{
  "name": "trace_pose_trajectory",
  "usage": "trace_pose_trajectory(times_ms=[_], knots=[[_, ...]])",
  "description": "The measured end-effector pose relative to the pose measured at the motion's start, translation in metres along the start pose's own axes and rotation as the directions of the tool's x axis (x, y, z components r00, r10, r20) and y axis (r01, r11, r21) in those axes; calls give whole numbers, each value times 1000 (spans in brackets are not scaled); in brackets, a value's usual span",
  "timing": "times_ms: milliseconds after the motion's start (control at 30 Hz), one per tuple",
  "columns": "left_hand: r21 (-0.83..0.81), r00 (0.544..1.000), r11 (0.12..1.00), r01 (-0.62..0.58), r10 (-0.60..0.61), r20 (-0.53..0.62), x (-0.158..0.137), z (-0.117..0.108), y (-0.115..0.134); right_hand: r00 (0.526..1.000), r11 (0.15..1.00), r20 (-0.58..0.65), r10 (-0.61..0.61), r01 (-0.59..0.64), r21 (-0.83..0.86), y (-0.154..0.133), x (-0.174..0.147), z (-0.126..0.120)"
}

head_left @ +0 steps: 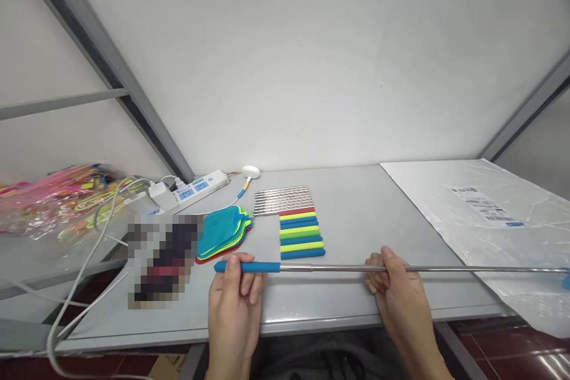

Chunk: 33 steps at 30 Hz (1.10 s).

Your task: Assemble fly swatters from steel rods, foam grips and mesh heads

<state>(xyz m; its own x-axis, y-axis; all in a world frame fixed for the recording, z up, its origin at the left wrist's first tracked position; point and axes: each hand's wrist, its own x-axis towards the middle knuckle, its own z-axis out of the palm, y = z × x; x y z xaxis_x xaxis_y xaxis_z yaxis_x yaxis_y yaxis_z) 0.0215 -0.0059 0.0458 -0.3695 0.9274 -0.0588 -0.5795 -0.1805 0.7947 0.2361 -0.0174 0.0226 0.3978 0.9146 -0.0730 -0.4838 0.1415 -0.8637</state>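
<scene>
From where I stand, I see a row of coloured handles [300,236] on the table [351,214]. In front of this row, a long metal rod [342,268] is held sideways. The left hand [234,291] grasps its blue grip [268,267] with curled fingers; the right hand [394,282], to the right of the row, grasps the bare metal between thumb and fingers. Behind the row lie thin metal sticks [282,200]; left of it, mesh pads [220,231].

A white power strip [197,189] with plugs [161,195] lies at the table's [351,208] back left, near a white disc [251,172]. A cable [50,338] loops down the left side, by brightly coloured items in clear plastic [66,202]. A labelled white bag [427,202] lies flat at right, before the pale wall [285,59].
</scene>
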Motion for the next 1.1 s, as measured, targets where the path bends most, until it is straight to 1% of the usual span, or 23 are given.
trace_pose_trajectory(times_ms=[133,200,267,333,433,467,533,600,633,667,700,767,800,867,967,1033,1100], knots=[[-51,999,999,15,-16,-37,-11,15,-6,997,999,-60,-38,38,-13,-8,0,10],[-74,999,997,5,-8,-42,-20,22,-10,997,998,-51,-52,51,-28,-8,-1,18],[-82,1000,996,18,-20,-23,-30,27,-14,999,998,8,-41,41,-47,-5,-4,27],[-82,998,995,57,-55,24,-38,30,-19,994,997,103,-28,35,-67,0,-8,36],[-95,995,993,74,-66,80,-41,29,-21,977,990,212,-12,41,-132,7,-14,43],[-103,996,993,61,-53,76,-39,27,-20,970,983,243,-4,49,-178,9,-15,43],[-119,999,992,34,-31,30,-34,21,-14,948,958,318,4,88,-275,11,-16,39],[-133,999,991,15,-21,-44,-27,14,-7,928,946,371,-40,155,-285,10,-16,32],[-142,997,990,7,-19,-81,-24,12,-3,928,953,364,-83,180,-243,8,-15,28],[-156,993,988,-1,-17,-115,-21,9,1,937,964,322,-136,200,-174,3,-13,24],[-174,990,985,-10,-16,-143,-18,8,5,948,972,258,-189,218,-89,-3,-10,20],[-218,984,976,-25,-14,-178,-13,6,11,964,968,104,-244,236,79,-20,-2,10],[-241,983,970,-34,-11,-183,-10,6,13,968,960,56,-243,232,156,-31,3,6],[-271,985,961,-46,-2,-173,-5,6,16,981,939,-42,-191,195,283,-52,14,-3],[-276,988,961,-27,-17,-155,1,5,18,990,885,-96,-107,139,444,-73,25,-12],[-264,988,964,-7,-33,-149,3,6,18,990,864,-115,-84,130,486,-77,29,-15],[-261,989,965,-21,-19,-149,3,7,17,986,877,-146,-77,137,461,-74,30,-14]])
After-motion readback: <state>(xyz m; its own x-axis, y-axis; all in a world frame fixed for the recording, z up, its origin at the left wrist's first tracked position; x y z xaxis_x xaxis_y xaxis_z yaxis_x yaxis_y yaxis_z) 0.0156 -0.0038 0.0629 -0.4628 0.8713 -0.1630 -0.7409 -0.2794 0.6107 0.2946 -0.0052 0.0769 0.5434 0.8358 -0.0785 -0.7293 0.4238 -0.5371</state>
